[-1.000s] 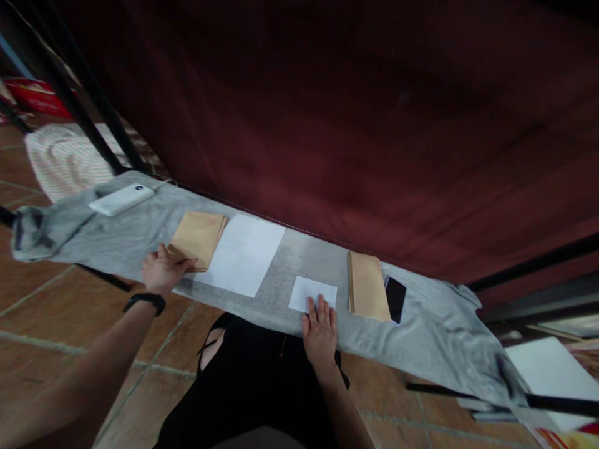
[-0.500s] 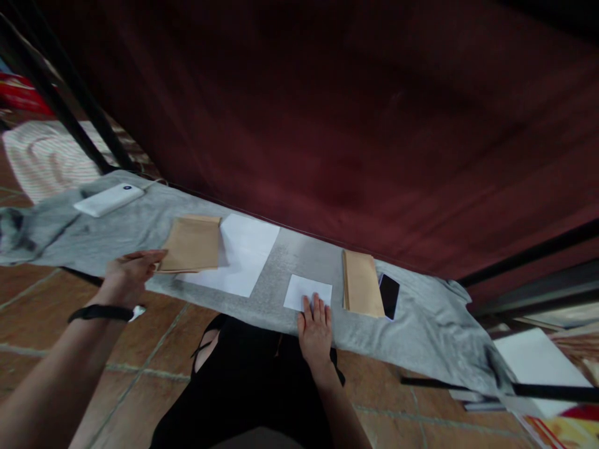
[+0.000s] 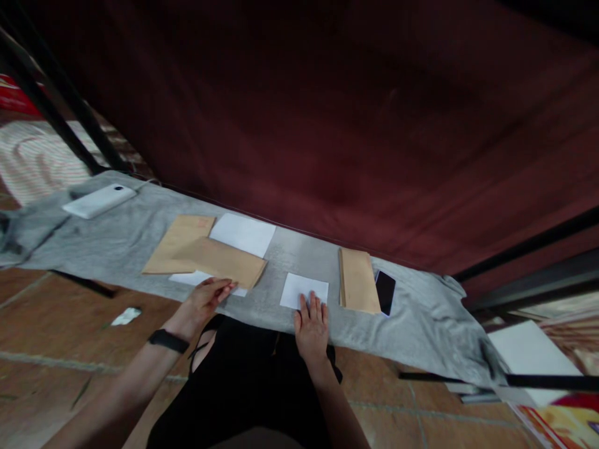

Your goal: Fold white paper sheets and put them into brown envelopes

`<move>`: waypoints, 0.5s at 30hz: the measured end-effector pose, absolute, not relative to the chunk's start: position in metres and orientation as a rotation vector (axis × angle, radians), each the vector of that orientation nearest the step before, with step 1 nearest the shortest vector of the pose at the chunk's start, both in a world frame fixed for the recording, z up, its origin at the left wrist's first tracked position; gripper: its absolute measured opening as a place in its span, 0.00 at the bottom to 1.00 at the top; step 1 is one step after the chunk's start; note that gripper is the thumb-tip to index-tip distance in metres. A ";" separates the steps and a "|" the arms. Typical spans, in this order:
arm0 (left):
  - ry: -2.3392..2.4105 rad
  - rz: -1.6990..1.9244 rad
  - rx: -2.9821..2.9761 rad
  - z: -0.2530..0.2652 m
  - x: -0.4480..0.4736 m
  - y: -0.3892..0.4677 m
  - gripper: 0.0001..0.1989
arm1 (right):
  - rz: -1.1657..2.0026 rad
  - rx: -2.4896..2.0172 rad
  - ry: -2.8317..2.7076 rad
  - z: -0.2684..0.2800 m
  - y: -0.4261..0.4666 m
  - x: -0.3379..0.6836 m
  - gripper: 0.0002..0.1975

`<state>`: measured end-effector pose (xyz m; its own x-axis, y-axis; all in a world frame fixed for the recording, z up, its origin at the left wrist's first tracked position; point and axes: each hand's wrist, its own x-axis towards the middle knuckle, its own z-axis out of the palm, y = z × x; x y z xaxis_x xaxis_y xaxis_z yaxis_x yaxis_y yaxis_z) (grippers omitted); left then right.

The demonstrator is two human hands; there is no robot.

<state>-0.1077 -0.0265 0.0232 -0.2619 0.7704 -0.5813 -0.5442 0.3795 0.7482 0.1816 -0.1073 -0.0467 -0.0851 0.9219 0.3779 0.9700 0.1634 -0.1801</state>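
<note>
My left hand (image 3: 210,295) pinches the near edge of a brown paper envelope (image 3: 229,262), which slants over a white sheet (image 3: 246,232). Under its left end lies another brown envelope or a stack of them (image 3: 175,246); how many I cannot tell. My right hand (image 3: 312,325) rests flat, fingers stretched out, on the lower edge of a small folded-looking white paper (image 3: 299,288). To the right of that hand sits a stack of brown envelopes (image 3: 359,280), with a dark phone (image 3: 385,292) against its right side.
A grey cloth (image 3: 421,324) covers the narrow table. A white power bank-like device (image 3: 100,201) with a cable lies at the far left. Behind the table hangs a dark red curtain (image 3: 327,137). Black metal bars (image 3: 528,243) stand at both sides.
My left hand has moved right from the left stack, drawing one brown envelope off it and across the white sheet. My right hand stays on the small white paper.
</note>
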 end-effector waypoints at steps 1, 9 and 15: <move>1.327 1.267 0.226 0.020 -0.097 -0.029 0.12 | -0.160 -1.802 -2.045 -0.046 -0.107 0.182 0.24; 1.288 1.278 0.253 0.006 -0.048 -0.040 0.13 | -0.128 -1.846 -2.064 -0.042 -0.107 0.181 0.24; 1.295 1.264 0.275 0.005 -0.051 -0.046 0.12 | -0.110 -1.830 -2.065 -0.043 -0.107 0.182 0.24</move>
<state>-0.0507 -0.0459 0.0049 -0.2284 0.8008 -0.5536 -0.5340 0.3724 0.7590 0.1821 -0.1071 -0.0428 -0.0815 0.9411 0.3283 0.9706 0.1497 -0.1884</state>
